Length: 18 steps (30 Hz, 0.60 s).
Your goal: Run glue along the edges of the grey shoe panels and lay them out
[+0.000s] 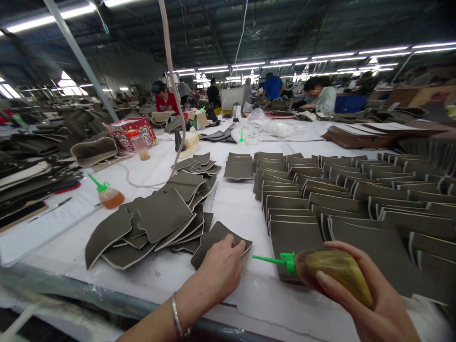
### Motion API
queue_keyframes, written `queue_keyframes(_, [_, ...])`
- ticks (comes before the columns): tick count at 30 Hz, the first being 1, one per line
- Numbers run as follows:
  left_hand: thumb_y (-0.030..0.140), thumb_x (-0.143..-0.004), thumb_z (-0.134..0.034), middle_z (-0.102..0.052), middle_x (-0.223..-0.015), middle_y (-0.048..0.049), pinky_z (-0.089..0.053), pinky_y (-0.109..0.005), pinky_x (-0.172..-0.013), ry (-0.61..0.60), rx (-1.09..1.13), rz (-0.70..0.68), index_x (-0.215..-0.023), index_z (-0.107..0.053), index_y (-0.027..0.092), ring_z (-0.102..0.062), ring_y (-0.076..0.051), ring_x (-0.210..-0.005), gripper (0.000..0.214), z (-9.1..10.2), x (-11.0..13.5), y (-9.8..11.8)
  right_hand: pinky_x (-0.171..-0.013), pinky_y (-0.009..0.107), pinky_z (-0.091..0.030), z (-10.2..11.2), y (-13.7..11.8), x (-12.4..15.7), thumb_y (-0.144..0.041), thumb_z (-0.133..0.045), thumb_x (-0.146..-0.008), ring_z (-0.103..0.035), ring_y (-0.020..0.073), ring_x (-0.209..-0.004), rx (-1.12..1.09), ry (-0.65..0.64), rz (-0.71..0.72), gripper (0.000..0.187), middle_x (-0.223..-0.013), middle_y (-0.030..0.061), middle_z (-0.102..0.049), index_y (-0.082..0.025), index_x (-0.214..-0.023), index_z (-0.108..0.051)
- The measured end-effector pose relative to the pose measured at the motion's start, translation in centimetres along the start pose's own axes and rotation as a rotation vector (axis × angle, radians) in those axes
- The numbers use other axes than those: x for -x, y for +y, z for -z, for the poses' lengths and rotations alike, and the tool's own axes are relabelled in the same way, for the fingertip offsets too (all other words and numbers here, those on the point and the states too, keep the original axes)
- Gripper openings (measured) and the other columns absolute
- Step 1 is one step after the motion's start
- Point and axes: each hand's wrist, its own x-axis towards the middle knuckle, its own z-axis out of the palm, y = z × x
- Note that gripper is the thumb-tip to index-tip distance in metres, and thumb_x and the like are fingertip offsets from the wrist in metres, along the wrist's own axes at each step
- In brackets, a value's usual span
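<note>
My left hand (221, 263), with a silver bangle at the wrist, has its fingers bent over the right edge of a dark grey-brown sheet piece (217, 237) and grips it low over the white table. In my right hand (377, 294) lies a squeeze bottle (333, 273) of yellowish-brown liquid, tipped sideways. Its thin green nozzle (269, 260) points left, a little to the right of the sheet piece and apart from it. A loose pile of similar pieces (164, 213) is left of my left hand. Overlapping rows of pieces (295, 232) with pale edges spread out beyond my right hand.
A second green-nozzled bottle (110, 195) stands at the left near a paper with a pen (53, 207). A pinkish hose (174, 85) hangs down onto the table (142, 175). Behind are a lidded cup (138, 145), a patterned red bag (131, 130) and plastic wrap (261, 126). Other people work farther back.
</note>
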Motion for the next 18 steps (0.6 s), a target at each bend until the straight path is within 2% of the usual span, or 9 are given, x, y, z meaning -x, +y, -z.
queue_keyframes(5, [0.017, -0.088, -0.043, -0.062, -0.1, -0.0057, -0.053, -0.035, -0.081, 0.045, 0.078, -0.041, -0.125, -0.061, 0.028, -0.066, -0.022, -0.083, 0.043, -0.1, -0.2, -0.7, -0.075, 0.025, -0.049, -1.7, -2.1, -0.1, -0.056, -0.066, -0.085, -0.063, 0.0206, -0.086, 0.147, -0.045, 0.051, 0.042, -0.102, -0.0031, -0.063, -0.032, -0.118, -0.055])
queue_keyframes(10, [0.017, -0.087, -0.042, -0.062, -0.101, -0.0056, -0.053, -0.036, -0.081, 0.043, 0.097, -0.032, -0.127, -0.06, 0.029, -0.066, -0.023, -0.084, 0.046, -0.1, -0.3, -0.7, -0.079, 0.032, -0.046, -2.8, -1.7, -1.0, -0.049, -0.068, -0.087, -0.061, 0.0227, -0.089, 0.24, -0.113, 0.197, 0.041, -0.108, -0.0011, -0.06, -0.031, -0.12, -0.053])
queue_keyframes(15, [0.018, -0.086, -0.043, -0.061, -0.099, -0.0056, -0.053, -0.036, -0.082, 0.022, 0.087, -0.013, -0.118, -0.063, 0.027, -0.066, -0.023, -0.086, 0.039, 0.4, -0.2, -0.4, -0.075, 0.035, -0.047, -2.7, -1.2, -1.5, -0.045, -0.066, -0.089, -0.061, 0.0255, -0.086, 0.341, -0.12, 0.378, 0.037, -0.107, 0.0027, -0.059, -0.028, -0.12, -0.053])
queue_keyframes(18, [0.019, -0.085, -0.044, -0.061, -0.1, -0.0062, -0.053, -0.037, -0.081, 0.013, 0.081, -0.008, -0.116, -0.064, 0.025, -0.066, -0.024, -0.086, 0.037, 0.5, -0.2, -0.3, -0.072, 0.034, -0.047, -2.7, -1.3, -1.6, -0.046, -0.066, -0.09, -0.061, 0.0245, -0.082, 0.343, -0.159, 0.356, 0.037, -0.103, 0.0017, -0.06, -0.029, -0.119, -0.053])
